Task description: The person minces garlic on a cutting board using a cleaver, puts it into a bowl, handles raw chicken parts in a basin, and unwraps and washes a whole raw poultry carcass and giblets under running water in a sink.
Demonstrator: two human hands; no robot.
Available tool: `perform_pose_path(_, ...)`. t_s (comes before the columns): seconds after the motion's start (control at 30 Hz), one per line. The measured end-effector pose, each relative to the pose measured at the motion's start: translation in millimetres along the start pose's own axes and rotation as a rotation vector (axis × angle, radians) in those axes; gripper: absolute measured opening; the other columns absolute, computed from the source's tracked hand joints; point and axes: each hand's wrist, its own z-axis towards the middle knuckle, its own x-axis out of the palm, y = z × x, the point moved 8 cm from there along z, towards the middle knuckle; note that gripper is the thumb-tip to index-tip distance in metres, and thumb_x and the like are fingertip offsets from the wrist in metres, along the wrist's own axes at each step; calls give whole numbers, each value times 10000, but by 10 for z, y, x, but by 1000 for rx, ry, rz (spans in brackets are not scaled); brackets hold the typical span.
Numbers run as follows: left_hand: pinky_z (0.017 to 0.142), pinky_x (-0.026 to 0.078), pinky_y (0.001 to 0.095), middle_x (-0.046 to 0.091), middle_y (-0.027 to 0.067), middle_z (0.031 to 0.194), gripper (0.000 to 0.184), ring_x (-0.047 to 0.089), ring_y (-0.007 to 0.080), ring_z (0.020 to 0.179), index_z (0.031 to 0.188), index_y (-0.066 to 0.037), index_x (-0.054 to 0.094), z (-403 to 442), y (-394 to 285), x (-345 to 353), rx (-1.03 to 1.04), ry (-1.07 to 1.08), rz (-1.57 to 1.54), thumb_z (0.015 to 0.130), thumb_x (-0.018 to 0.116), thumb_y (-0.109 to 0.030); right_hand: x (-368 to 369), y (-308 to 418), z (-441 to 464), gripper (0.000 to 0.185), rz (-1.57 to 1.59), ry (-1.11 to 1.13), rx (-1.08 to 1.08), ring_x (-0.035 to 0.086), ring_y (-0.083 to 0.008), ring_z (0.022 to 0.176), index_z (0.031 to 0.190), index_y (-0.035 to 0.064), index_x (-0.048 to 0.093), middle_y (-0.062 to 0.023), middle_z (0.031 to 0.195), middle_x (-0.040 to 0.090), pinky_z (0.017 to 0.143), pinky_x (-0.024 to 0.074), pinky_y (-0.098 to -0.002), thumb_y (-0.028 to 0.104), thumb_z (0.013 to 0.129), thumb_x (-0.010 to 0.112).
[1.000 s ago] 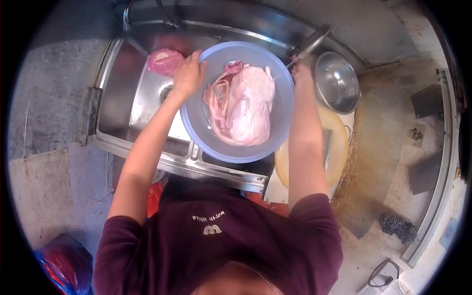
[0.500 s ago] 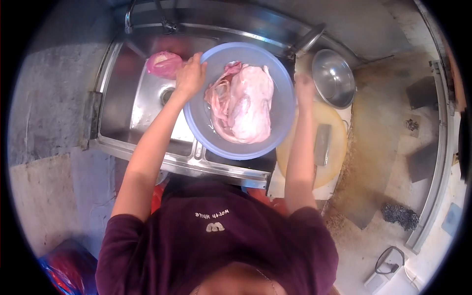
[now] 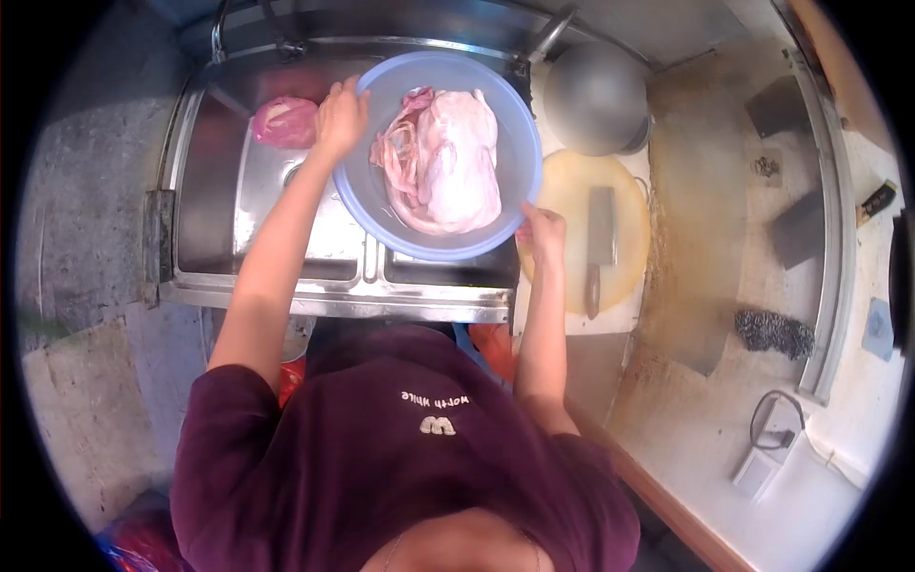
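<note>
A blue plastic basin (image 3: 520, 95) sits over the steel sink with a whole raw plucked bird (image 3: 457, 162) in it. Pinkish raw parts lie along the bird's left side. My left hand (image 3: 341, 116) grips the basin's rim at the left, its fingers closed over the edge. At the lower right my right hand (image 3: 541, 232) holds the same rim between thumb and fingers. Just left of my left hand is a pink plastic bag (image 3: 286, 123) with something pale inside. Close to my right hand lies a cleaver (image 3: 601, 224) on a round yellowish cutting board (image 3: 562, 276).
A metal bowl (image 3: 596, 95), smeared by motion, stands behind the cutting board. The steel sink (image 3: 214, 191) has taps at its back edge. Steel wool (image 3: 774, 332) and a power strip (image 3: 760, 467) are at the right.
My right hand has come from beside the metal bowl to the basin's lower right rim. The bowl has turned blurry. The whole view has shifted, and the cleaver's handle now shows.
</note>
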Motion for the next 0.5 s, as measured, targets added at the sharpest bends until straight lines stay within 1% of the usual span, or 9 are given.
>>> perform_pose_path(0.07, 809, 462, 465, 546, 211, 1089, 392, 570, 384, 967, 1212, -71, 492, 49, 25, 30, -10, 15, 4, 885, 493, -287, -5, -51, 18, 273, 20, 24, 74, 559, -146, 470, 703, -31, 594, -91, 604, 594, 426, 443, -242, 216, 764, 694)
perform_pose_path(0.17, 821, 459, 464, 547, 213, 1105, 410, 570, 385, 974, 1229, -89, 488, 157, 110, 126, 4, 19, 4, 884, 490, -309, 23, -35, -47, 254, 128, 87, 81, 543, -130, 467, 708, -2, 592, -61, 579, 567, 427, 430, -225, 219, 751, 710)
perform_pose_path(0.27, 832, 456, 461, 557, 218, 1095, 414, 569, 387, 977, 1230, -92, 493, 213, 213, 184, 53, -6, -18, 881, 490, -315, 210, -137, -98, 204, 319, 169, 107, 504, -113, 447, 727, 21, 591, -36, 574, 548, 408, 390, -220, 189, 745, 705)
perform_pose_path(0.37, 842, 451, 458, 568, 225, 1078, 415, 564, 394, 981, 1225, -84, 499, 246, 317, 202, 64, 12, -29, 878, 494, -311, 316, -22, -263, 151, 299, 69, 0, 470, -97, 443, 774, 30, 603, -21, 593, 546, 394, 349, -221, 152, 743, 687)
perform_pose_path(0.4, 845, 450, 459, 572, 229, 1070, 414, 562, 398, 981, 1220, -79, 503, 231, 348, 201, 74, 8, -40, 876, 497, -309, 301, 25, -339, 128, 331, 22, -11, 465, -80, 466, 819, 22, 615, -7, 636, 565, 396, 324, -224, 111, 742, 664)
perform_pose_path(0.43, 848, 448, 459, 576, 232, 1062, 413, 560, 402, 981, 1215, -75, 508, 217, 338, 156, 84, 5, -56, 874, 500, -306, 318, 69, -398, 133, 381, 28, -38, 478, -85, 490, 835, 18, 618, -11, 658, 574, 418, 340, -226, 101, 740, 659)
perform_pose_path(0.5, 869, 442, 435, 585, 236, 1070, 420, 559, 387, 1004, 1193, -46, 525, 158, 343, 168, 57, 60, -199, 857, 526, -298, 269, 131, -513, 151, 468, 22, -91, 506, -95, 538, 867, 10, 624, -18, 702, 591, 462, 373, -231, 82, 737, 649)
